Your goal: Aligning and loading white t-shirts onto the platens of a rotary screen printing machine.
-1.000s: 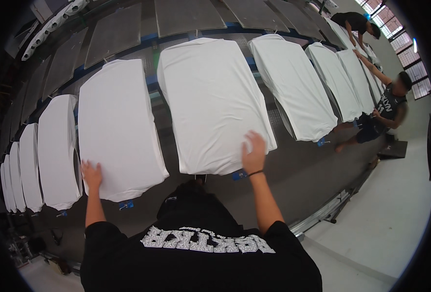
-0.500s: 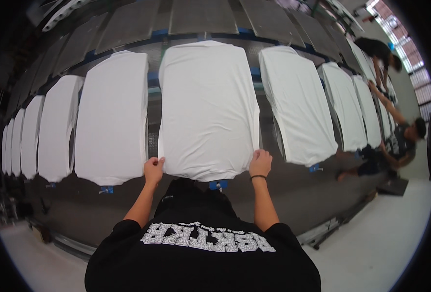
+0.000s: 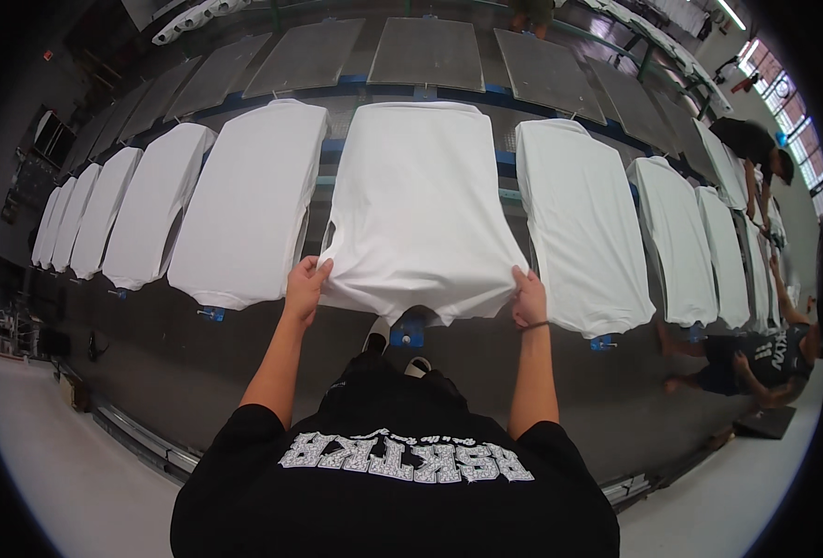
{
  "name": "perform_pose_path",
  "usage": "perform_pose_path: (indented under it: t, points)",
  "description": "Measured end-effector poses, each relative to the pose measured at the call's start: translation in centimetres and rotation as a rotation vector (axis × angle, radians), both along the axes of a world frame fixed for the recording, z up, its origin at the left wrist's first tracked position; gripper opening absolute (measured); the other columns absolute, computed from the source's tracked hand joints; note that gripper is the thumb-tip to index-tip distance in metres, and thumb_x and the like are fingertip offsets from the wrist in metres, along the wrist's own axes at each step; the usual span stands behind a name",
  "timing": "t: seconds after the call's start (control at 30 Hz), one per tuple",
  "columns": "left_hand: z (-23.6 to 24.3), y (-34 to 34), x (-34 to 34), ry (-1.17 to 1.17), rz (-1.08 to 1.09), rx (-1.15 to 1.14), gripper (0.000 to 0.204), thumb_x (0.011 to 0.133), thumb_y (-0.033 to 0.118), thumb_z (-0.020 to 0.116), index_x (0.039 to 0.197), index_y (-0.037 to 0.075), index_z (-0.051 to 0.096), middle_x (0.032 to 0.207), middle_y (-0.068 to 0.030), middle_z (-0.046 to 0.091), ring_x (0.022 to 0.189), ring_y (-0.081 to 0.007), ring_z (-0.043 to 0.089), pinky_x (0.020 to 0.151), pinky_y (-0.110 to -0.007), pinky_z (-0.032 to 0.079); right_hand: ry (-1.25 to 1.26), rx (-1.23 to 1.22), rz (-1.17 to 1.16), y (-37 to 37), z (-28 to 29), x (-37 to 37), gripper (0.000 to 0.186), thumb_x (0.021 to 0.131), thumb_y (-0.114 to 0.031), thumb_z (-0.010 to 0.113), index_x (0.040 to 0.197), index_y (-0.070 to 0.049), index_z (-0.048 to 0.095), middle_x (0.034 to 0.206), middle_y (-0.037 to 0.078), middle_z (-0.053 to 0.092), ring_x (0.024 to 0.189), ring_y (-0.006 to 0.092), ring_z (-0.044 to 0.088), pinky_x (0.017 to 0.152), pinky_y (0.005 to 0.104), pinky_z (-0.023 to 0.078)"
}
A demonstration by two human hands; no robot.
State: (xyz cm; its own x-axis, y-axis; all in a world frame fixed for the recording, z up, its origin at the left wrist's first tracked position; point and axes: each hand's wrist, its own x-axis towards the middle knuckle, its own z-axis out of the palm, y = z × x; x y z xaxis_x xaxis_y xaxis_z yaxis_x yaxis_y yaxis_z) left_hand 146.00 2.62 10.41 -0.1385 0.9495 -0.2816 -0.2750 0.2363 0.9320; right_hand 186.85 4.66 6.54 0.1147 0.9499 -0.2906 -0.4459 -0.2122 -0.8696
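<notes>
Gripping the white cloth (image 3: 421, 205) just beyond the blue bracket (image 3: 409, 333), with left hand (image 3: 305, 288) to the bracket's left and right hand (image 3: 529, 296) to its right, apparently pulling the cloth straight, and probably calling next for even tension.

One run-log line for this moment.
left hand: gripping white cloth, left edge | right hand: gripping right edge | blue fitting: below near hem

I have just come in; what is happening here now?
The person's left hand and right hand hold the near end of a white cloth, one at each side. A blue fitting shows below its edge. Other white cloths lie in a row on both sides. Two other people are toward the right.
</notes>
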Motion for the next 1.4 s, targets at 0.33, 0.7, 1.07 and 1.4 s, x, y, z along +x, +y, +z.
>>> perform_pose_path:
  t: [0.33,0.7,1.07,1.4]
  points:
    - [-8.2,-5.0,-2.4,0.393,0.127,-0.119,0.014,0.087,0.018,0.061,0.084,0.005,0.057,0.068,0.0028,0.053,0.061,-0.0049,0.044,0.055,-0.022,0.034,-0.421,-0.112,0.202,-6.6,-7.3,3.5,0.021,0.083,-0.012,0.066,0.099,-0.001,0.057,0.082,0.003,0.063,0.067,0.0068,0.056,0.058,0.0208,0.043]
    - [-6.7,-3.3,-0.8,0.846,0.242,0.036,0.019,0.083,0.017,0.063,0.094,0.002,0.057,0.078,-0.0104,0.063,0.07,-0.019,0.06,0.065,-0.031,0.048,-0.96,-0.052,0.161,-3.5,-5.6,5.0,0.026,0.083,-0.019,0.065,0.102,-0.002,0.06,0.09,0.007,0.063,0.084,0.0143,0.059,0.074,0.0276,0.047]
    - [-8.6,20.3,-2.4,1.04,0.166,0.207,0.037,0.082,0.024,0.059,0.113,0.003,0.056,0.108,-0.0164,0.058,0.101,-0.0332,0.054,0.089,-0.04,0.043,-1.263,0.135,0.185,23.7,-5.2,1.6,0.032,0.088,-0.022,0.06,0.109,0.002,0.057,0.1,0.009,0.063,0.083,0.0149,0.058,0.077,0.0274,0.047]
    - [-11.6,45.1,-5.3,0.548,0.025,-0.074,0.027,0.08,0.027,0.066,0.09,0.002,0.07,0.081,-0.0128,0.068,0.073,-0.0174,0.063,0.069,-0.034,0.049,-1.237,-0.022,0.031,44.4,-10.7,1.0,0.044,0.082,-0.032,0.063,0.111,0.002,0.061,0.102,0.016,0.066,0.095,0.0217,0.062,0.084,0.0298,0.045]
